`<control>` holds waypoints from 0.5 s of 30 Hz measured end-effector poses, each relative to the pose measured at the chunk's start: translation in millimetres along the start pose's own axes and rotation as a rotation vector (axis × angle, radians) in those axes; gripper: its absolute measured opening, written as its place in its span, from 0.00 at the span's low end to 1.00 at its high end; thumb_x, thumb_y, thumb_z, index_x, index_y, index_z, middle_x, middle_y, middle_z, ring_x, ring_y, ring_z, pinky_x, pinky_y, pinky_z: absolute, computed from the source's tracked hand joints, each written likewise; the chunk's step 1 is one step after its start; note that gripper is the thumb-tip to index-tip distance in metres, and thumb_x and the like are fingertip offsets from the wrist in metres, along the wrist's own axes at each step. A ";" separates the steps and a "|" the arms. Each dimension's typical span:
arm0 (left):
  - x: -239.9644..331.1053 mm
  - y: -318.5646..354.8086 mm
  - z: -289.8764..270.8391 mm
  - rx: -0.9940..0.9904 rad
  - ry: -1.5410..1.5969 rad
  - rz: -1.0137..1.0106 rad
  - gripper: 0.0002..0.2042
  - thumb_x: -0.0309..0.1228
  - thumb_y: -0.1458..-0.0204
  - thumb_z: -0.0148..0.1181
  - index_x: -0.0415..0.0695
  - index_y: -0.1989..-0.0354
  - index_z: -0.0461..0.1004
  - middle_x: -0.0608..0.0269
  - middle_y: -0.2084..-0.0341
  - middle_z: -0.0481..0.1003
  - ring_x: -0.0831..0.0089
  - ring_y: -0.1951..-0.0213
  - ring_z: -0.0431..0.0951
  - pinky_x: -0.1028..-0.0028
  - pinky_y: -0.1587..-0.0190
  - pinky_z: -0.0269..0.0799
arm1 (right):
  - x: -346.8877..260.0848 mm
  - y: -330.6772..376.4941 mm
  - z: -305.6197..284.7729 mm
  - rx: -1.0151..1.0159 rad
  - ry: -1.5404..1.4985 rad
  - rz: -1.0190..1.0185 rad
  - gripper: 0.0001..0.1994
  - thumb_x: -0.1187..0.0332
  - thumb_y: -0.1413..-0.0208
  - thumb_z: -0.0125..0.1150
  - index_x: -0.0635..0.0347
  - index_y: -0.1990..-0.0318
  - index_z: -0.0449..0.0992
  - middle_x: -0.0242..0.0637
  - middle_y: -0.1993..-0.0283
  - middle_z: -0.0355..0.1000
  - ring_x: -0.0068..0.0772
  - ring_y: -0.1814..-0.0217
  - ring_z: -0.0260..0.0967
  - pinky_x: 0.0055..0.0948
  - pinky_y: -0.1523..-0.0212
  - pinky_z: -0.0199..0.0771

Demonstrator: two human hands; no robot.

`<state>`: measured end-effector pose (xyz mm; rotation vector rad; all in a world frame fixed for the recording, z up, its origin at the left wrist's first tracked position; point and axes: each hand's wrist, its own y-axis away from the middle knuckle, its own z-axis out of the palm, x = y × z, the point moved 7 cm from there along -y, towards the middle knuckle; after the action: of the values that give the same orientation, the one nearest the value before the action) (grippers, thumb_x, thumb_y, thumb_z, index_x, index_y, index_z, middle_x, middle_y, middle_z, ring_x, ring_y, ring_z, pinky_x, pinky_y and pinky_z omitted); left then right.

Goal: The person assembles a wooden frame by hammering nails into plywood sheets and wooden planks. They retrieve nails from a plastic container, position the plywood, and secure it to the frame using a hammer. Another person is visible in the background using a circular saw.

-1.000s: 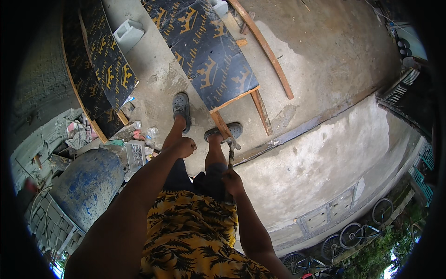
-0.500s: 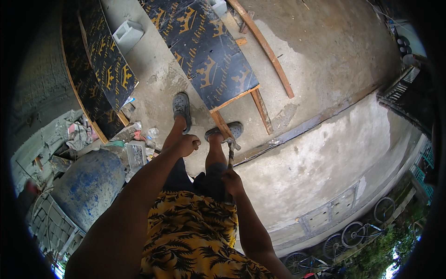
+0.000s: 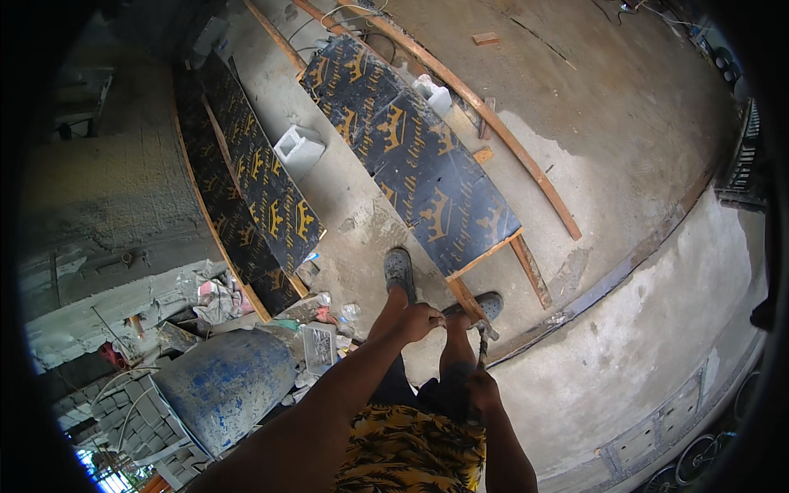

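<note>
My right hand (image 3: 483, 390) grips a claw hammer (image 3: 482, 355) by its handle, the metal head pointing away from me. That head lies close to a wooden strip (image 3: 467, 300) sticking out from under a black board with gold print (image 3: 393, 168). My left hand (image 3: 422, 322) is closed with its fingertips pressed together, in front of my legs and left of the hammer. Whatever those fingers hold, if anything, is too small to make out. Both feet, in grey clogs (image 3: 399, 267), stand by the near end of the board.
More black printed boards (image 3: 263, 185) lean along the left wall. A concrete block (image 3: 299, 149) stands between them and the middle board. Near left are a blue barrel (image 3: 226, 382) and a clear plastic container (image 3: 319, 347). A long timber (image 3: 509, 144) lies on the right.
My view has tilted forward and to the left, so the boards and both hands sit lower and farther right. The left hand stays closed, and the right hand still grips the hammer.
</note>
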<state>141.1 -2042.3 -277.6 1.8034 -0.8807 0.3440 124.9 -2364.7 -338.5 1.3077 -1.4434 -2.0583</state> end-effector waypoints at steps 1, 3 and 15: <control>-0.1 -3.5 -3.0 0.023 -0.030 -0.003 0.11 0.40 0.42 0.65 0.48 0.57 0.84 0.50 0.61 0.82 0.54 0.57 0.82 0.59 0.53 0.77 | -0.6 0.1 -3.4 0.015 0.058 -0.013 0.10 0.78 0.47 0.63 0.59 0.57 0.76 0.34 0.62 0.75 0.26 0.58 0.74 0.27 0.56 0.76; 0.5 -13.2 -6.6 0.071 -0.108 0.021 0.11 0.39 0.43 0.65 0.48 0.58 0.85 0.53 0.62 0.82 0.56 0.58 0.82 0.61 0.53 0.76 | -3.0 -0.6 -8.2 0.046 0.126 -0.046 0.08 0.74 0.46 0.63 0.60 0.59 0.77 0.36 0.62 0.76 0.26 0.59 0.74 0.29 0.56 0.76; 45.3 -176.3 -52.1 0.248 -0.064 0.222 0.11 0.37 0.43 0.68 0.45 0.57 0.85 0.59 0.63 0.79 0.60 0.57 0.80 0.63 0.52 0.76 | -59.3 -34.3 -19.8 0.244 -0.483 -0.172 0.08 0.82 0.37 0.53 0.58 0.56 0.73 0.23 0.69 0.67 0.12 0.70 0.63 0.20 0.71 0.66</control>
<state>305.5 -1982.5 -350.0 1.9546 -1.1279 0.5602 180.9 -2320.6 -340.0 1.0926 -1.8908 -2.4996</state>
